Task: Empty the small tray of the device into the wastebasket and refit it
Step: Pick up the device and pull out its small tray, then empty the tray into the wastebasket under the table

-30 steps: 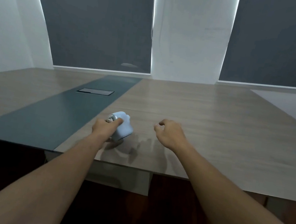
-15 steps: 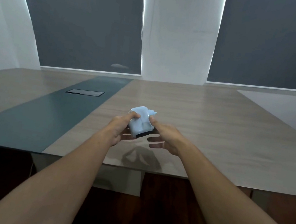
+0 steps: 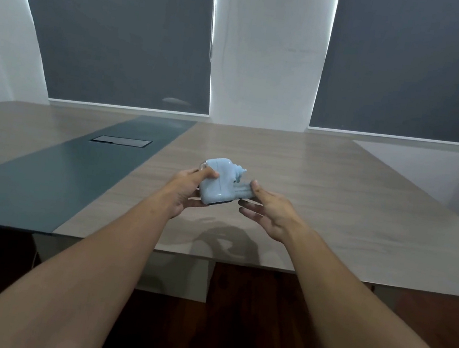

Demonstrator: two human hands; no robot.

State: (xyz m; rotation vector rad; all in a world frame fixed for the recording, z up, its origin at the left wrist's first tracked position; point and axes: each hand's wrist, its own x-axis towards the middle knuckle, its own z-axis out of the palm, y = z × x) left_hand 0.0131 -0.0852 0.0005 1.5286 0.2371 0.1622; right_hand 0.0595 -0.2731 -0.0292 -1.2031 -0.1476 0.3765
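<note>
A small pale-blue device [image 3: 218,186] is held in the air above the near part of the wooden table [image 3: 336,207]. My left hand [image 3: 187,191] grips its left side, thumb on top. A pale-blue tray [image 3: 242,192] sticks out of the device's right side. My right hand [image 3: 269,211] pinches the tray's outer end with thumb and fingers. A dark slot shows along the device's lower edge. No wastebasket is in view.
A dark teal strip [image 3: 52,177] runs down the table's left half, with a closed cable hatch [image 3: 121,140] set into it. The table's near edge is close to me, dark floor below. Grey blinds and a white pillar stand behind.
My left hand lifted the device off the table toward the centre. My right hand came in, took the tray's end and has drawn it partly out to the right.
</note>
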